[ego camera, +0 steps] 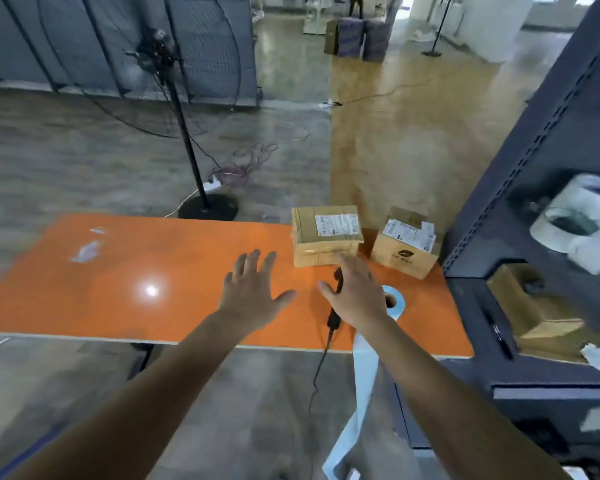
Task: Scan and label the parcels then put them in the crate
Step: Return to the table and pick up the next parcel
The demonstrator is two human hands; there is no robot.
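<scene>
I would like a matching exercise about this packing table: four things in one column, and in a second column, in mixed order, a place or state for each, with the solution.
Column 1
1. left hand
2. scanner
3. label roll
4. parcel with lip logo

Column 2
A. its strip hangs over the near edge of the orange table
B. closest to the dark shelf rack
C. spread open above the table
D. partly covered by the right hand

Pairs: 1-C, 2-D, 3-A, 4-B
</scene>
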